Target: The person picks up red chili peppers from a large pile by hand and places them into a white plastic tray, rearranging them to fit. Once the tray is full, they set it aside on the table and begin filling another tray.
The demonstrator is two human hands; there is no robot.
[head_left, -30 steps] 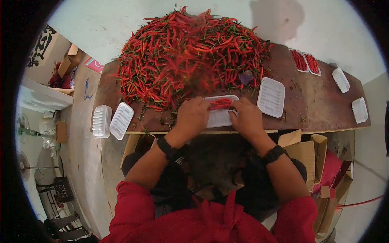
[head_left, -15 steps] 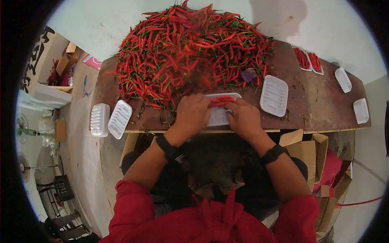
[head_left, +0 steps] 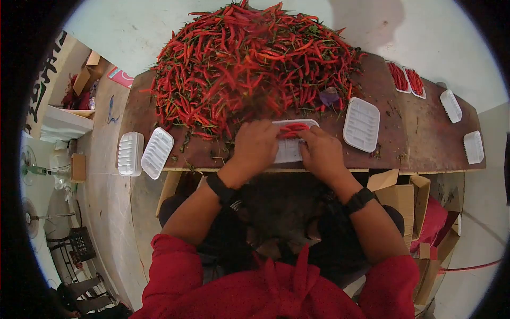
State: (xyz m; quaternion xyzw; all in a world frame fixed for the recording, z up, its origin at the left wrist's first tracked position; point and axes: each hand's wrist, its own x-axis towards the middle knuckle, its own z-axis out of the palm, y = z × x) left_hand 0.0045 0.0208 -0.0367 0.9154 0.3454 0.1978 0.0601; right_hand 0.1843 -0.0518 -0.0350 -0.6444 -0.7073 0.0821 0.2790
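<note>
A white foam tray (head_left: 288, 151), a few red chillies (head_left: 292, 128) in it, lay on the brown wooden table (head_left: 419, 135) between left hand (head_left: 255, 146) and right hand (head_left: 321, 154). Behind it sat the heap of red chillies (head_left: 249, 58); to its right, another empty white tray (head_left: 361, 124).

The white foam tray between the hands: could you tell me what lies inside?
At the far end of the white foam tray lie a few red chillies. The left hand and right hand hide its sides.

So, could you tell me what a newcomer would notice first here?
The huge chilli pile sits at the back of the table. Just before it, the left hand and right hand rest on a white tray holding a few chillies; empty trays lie either side.
</note>
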